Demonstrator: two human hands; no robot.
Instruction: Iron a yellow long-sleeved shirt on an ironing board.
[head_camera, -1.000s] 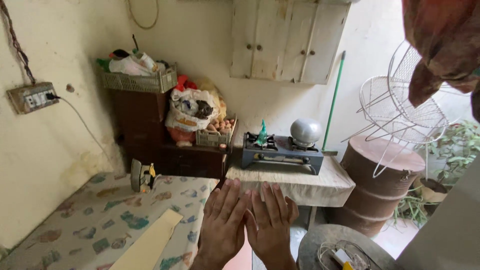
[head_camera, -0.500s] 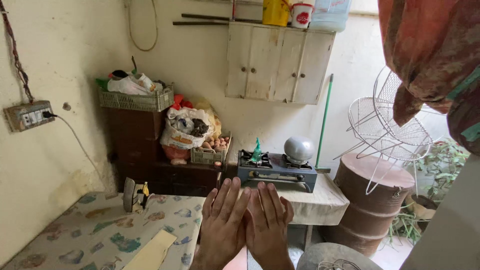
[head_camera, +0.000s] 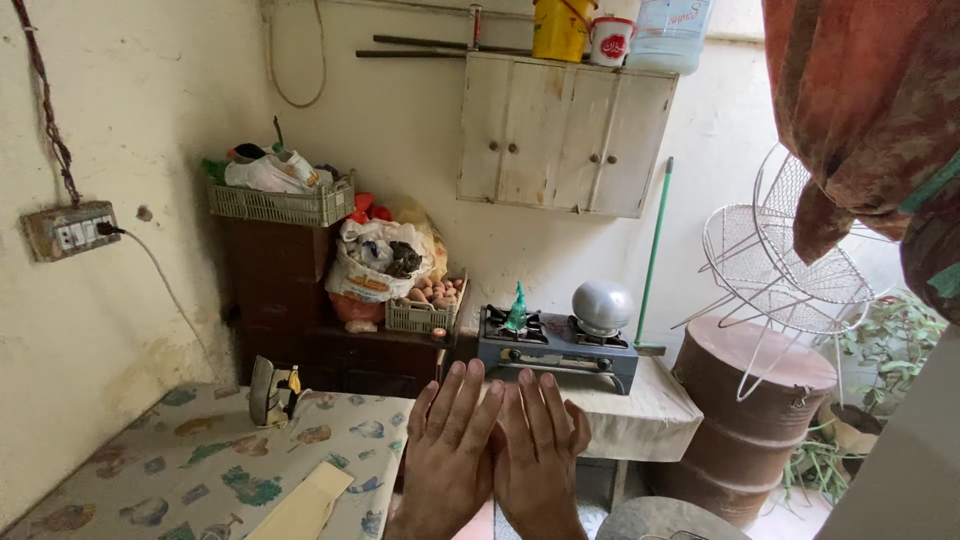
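Head view, the only view. 2 bare hands are raised side by side at the lower middle of the frame, backs toward the camera, fingers pointing up. The left hand (head_camera: 448, 455) is flat and fully spread open, fingers straight and slightly fanned; it holds nothing. The right hand (head_camera: 540, 458) is likewise flat and open, fingers extended, empty. Their inner edges touch along the index fingers and thumbs.

Both hands hang in the air just off the right edge of a table (head_camera: 120, 470) covered with a patterned cloth of blue, green and brown blotches. A pale yellow flat strip (head_camera: 300, 505) lies on the cloth near the front right corner, just left of the left hand. A clothes iron (head_camera: 268, 392) stands upright at the far edge of the table.

Behind the fingertips sits a low stand draped in white cloth (head_camera: 630, 420); on it rests a 2-burner gas stove (head_camera: 556, 345), grey-blue, with a small green figure (head_camera: 517, 308) on the left burner and a rounded metal pot (head_camera: 602, 305) on the right one. A green-handled broom (head_camera: 652, 255) leans on the wall behind the stove. A white wall cabinet (head_camera: 565, 135) hangs above. A brown drum (head_camera: 755, 420) stands at the right, well apart from the hands.
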